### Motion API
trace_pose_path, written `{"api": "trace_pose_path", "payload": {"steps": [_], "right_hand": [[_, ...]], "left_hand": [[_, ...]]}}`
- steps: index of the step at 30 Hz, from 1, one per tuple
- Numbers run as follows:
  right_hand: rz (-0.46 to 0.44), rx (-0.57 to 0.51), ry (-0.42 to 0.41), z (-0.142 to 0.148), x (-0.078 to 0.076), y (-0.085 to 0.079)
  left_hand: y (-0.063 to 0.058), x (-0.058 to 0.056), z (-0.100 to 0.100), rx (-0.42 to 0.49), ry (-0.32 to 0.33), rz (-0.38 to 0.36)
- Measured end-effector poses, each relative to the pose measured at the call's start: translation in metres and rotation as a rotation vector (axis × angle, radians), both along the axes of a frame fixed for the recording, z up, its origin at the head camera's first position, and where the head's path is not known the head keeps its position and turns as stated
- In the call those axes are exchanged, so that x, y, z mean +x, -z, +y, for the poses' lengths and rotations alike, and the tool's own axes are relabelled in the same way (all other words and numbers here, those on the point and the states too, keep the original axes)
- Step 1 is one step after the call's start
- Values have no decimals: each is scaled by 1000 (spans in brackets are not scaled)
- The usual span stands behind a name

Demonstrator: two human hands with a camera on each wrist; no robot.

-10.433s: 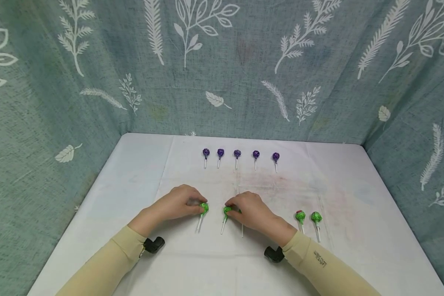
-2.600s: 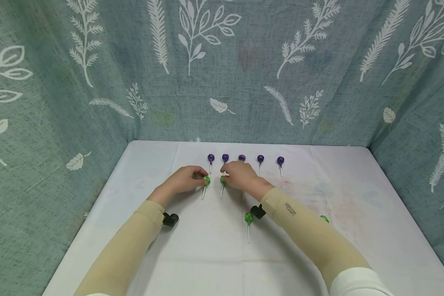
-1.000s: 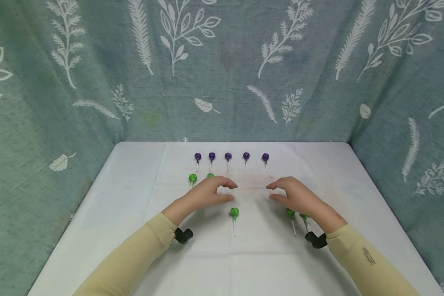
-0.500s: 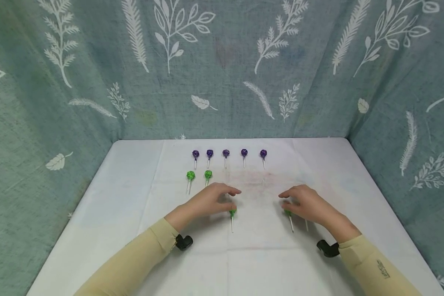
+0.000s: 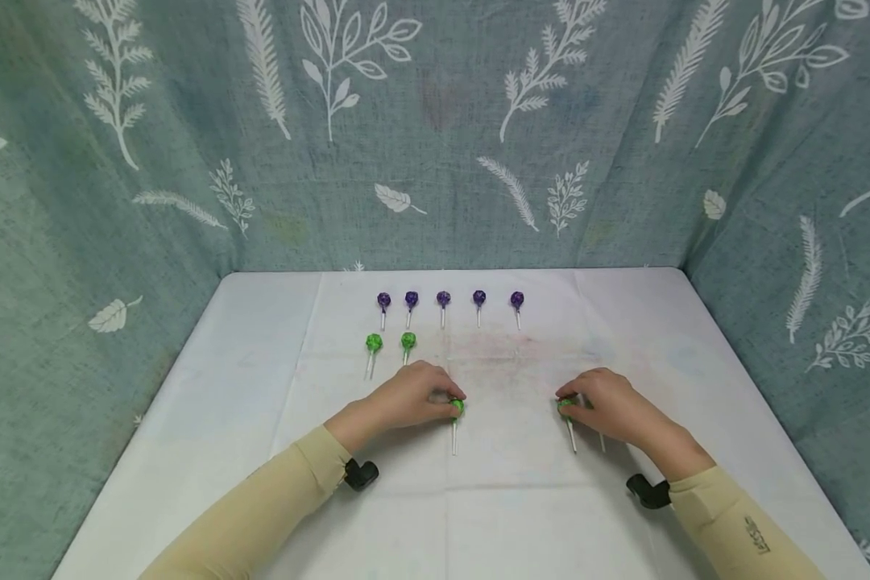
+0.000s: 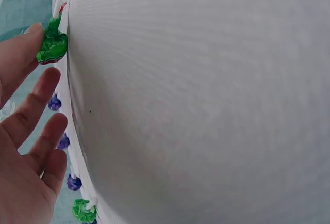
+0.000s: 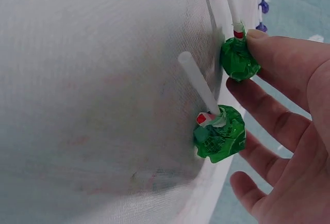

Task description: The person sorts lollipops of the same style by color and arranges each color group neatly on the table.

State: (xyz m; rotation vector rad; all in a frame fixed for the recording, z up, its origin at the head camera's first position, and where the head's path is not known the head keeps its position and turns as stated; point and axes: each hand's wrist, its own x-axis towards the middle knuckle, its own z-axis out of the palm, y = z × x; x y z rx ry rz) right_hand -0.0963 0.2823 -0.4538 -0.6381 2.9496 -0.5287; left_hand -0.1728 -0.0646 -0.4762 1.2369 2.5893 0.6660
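Note:
My left hand [image 5: 409, 396] pinches the head of a green lollipop [image 5: 454, 435] at the table's middle, its stick pointing toward me. In the left wrist view, the thumb lies against the green wrapper [image 6: 52, 46] and the index fingertip is right below it. On the right, my right hand [image 5: 612, 407] has thumb and index finger at the head of another green lollipop [image 5: 570, 435]. The right wrist view shows this lollipop's head [image 7: 240, 61] between those fingers. A further green lollipop [image 7: 220, 133] lies beside it under the hand, its head hidden in the head view.
Two green lollipops [image 5: 373, 344] [image 5: 408, 341] lie side by side left of the middle. Behind them runs a row of several purple lollipops [image 5: 444, 299]. The white tabletop [image 5: 377, 524] is bounded by a leaf-patterned curtain [image 5: 435, 137] at the back and sides.
Earlier, both hands placed two green lollipops below the purple row and let go. Since then they have come back nearer, the right hand moving right, and fingers have closed on two other green lollipops.

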Motion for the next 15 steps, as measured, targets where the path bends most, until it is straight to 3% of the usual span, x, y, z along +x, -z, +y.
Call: {"api": "trace_pose_path", "payload": {"steps": [9,15], "right_hand": [[-16,-27,0,2,-2,3],[-43,-42,-1,2,-4,3]], "left_hand": [[-5,-1,3,6,22,-7],[-9,-6,4,-4,-8,-13]]}}
